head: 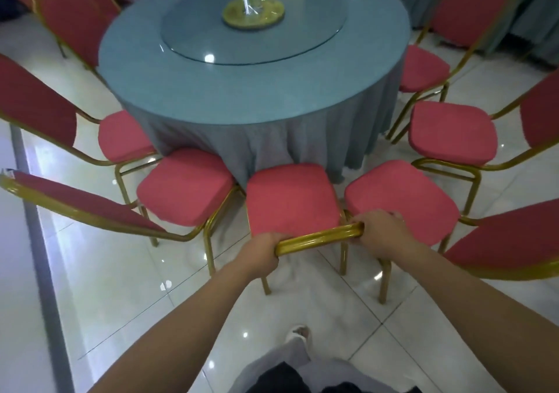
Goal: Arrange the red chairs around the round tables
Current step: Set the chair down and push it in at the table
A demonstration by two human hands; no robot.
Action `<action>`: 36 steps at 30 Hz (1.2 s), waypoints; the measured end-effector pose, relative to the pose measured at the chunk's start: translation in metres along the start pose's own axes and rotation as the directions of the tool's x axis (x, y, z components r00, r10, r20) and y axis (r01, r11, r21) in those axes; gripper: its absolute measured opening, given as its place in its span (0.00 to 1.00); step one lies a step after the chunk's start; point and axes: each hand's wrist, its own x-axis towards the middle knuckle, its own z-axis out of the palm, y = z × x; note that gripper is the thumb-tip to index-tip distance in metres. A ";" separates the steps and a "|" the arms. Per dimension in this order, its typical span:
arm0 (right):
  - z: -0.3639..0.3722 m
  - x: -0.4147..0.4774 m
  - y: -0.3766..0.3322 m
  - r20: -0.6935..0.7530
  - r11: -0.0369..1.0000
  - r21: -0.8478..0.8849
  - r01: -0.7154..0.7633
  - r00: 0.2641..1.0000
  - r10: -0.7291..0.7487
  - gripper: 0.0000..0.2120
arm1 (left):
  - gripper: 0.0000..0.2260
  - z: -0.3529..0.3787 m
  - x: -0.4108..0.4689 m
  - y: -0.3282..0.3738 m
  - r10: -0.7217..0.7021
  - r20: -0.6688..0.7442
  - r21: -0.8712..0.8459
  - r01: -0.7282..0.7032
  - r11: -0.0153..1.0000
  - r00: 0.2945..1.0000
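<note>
A round table (266,96) under a blue-grey cloth stands ahead, ringed by red chairs with gold frames. Directly in front of me is one red chair (290,199), its seat pointing at the table's draped edge. My left hand (266,252) and my right hand (381,232) both grip the gold top rail of its backrest, one at each end. The backrest's red panel is hidden below the rail. A neighbouring chair (184,184) sits close on the left and another (399,196) touches on the right.
A glass turntable (254,26) with a gold stand lies on the table top. More red chairs (450,129) fan out left and right. Another draped table (538,14) is at the far right. Glossy white floor tiles (127,286) surround me; my foot (298,332) shows below.
</note>
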 end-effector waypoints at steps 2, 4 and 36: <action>-0.005 0.006 0.007 -0.011 1.000 0.016 -0.008 1.000 0.008 0.04 | 0.31 0.001 0.010 0.003 0.008 0.006 -0.024 -0.008 1.000 1.000; -0.007 0.009 0.012 0.011 0.998 0.045 -0.045 0.999 0.045 0.11 | 0.31 0.001 0.015 0.003 0.030 0.015 -0.034 -0.030 0.999 0.999; -0.045 -0.042 0.107 -0.015 0.972 0.217 -0.086 0.996 0.091 0.35 | 0.33 -0.035 0.066 0.130 0.319 -0.032 0.107 -0.314 0.943 0.947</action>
